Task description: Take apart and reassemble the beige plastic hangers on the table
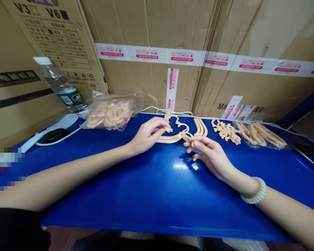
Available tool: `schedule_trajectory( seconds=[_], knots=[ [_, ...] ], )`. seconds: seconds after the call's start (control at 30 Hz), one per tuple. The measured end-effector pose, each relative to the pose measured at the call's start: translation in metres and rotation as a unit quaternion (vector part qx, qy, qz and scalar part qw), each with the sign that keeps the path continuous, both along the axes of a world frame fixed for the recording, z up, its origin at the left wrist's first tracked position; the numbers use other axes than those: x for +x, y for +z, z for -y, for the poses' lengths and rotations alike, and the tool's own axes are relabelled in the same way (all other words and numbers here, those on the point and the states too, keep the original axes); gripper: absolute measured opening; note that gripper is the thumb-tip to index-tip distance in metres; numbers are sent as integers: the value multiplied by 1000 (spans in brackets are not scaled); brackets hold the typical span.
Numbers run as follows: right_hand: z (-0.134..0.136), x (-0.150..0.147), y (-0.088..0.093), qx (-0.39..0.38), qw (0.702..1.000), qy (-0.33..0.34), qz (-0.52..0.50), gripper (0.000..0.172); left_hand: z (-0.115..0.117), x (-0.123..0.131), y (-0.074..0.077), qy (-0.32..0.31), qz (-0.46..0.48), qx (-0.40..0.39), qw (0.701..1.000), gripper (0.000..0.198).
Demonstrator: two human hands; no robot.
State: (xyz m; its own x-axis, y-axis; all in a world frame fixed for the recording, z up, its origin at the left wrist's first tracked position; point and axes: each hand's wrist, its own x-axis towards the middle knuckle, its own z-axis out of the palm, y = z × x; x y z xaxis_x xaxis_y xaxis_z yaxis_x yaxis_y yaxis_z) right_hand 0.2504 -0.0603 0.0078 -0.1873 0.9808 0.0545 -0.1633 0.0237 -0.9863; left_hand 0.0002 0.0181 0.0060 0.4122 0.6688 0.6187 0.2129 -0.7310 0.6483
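Note:
My left hand (148,137) is over the back of the blue table, with thumb and fingertips closed on a short beige strip (167,115) that points up. A small curled end shows just below those fingertips. To its right, my right hand (211,153) pinches a small beige piece (186,137) between thumb and forefinger, its other fingers loosely bent. Between and behind the hands lie curved beige strips (170,139) and a wavy beige piece (182,126). Whether the held pieces touch these is hard to tell. The beige material cannot be made out.
Several curved strips (200,127), a pile of small wavy pieces (226,131) and bagged long loops (264,135) lie to the right. At left are a clear bag of beige pieces (112,113), a water bottle (64,89) and a black mouse (53,135). Cardboard (146,80) stands behind.

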Motion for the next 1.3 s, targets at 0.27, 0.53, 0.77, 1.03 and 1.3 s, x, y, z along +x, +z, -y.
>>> schedule_trajectory(
  seconds=[0.27, 0.53, 0.77, 1.03, 1.3],
  knots=[
    [0, -1, -2, 17, 999, 1, 41, 25, 38, 17, -8, -34, 62, -115, 991, 13],
    [-1, 0, -3, 22, 999, 14, 40, 28, 38, 19, -14, -49, 107, -221, 968, 9],
    [-3, -1, 2, -7, 1000, -23, 11, 43, 36, 21, -16, -74, 162, -297, 938, 64],
    [-3, -2, 1, 7, 1000, -14, 16, 32, 31, 21, -18, -113, 167, -356, 913, 28],
    [-1, -3, -1, 49, 997, 7, 64, 21, 33, 18, -16, -123, 95, -245, 957, 23]
  ],
)
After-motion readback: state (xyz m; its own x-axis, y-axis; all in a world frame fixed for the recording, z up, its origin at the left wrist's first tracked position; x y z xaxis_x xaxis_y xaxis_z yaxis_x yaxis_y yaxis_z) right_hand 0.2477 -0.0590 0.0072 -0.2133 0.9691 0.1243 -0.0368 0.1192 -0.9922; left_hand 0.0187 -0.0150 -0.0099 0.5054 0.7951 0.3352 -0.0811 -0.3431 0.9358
